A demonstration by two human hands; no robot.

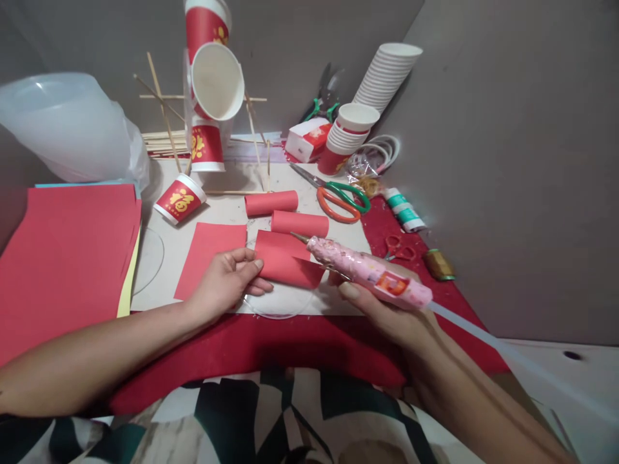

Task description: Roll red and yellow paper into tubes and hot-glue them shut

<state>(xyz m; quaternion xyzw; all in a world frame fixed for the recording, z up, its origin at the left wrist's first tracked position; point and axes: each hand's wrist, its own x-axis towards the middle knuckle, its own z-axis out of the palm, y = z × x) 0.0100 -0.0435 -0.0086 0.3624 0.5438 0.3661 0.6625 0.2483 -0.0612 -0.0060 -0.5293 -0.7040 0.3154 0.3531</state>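
Between the thumb and fingers of my left hand [235,277] is the left end of a curled red paper sheet [290,261]. My right hand [387,312] grips a pink-wrapped hot glue gun [370,270], and a long translucent glue stick [469,330] runs out of its rear. The gun's metal nozzle points left, just above the paper. Behind the curled sheet lie two red paper rolls, one nearer [300,223] and one farther [271,203]. A flat red paper piece [213,251] rests beside my left hand. My right fingers are partly hidden behind the gun.
A stack of red paper [72,258] lies left, below a translucent plastic container [62,125]. Red paper cups [206,145] and wooden sticks [167,145] stand behind. Large scissors [338,196], stacked white cups [387,77], small red scissors [399,248] and thread spools [439,264] are right.
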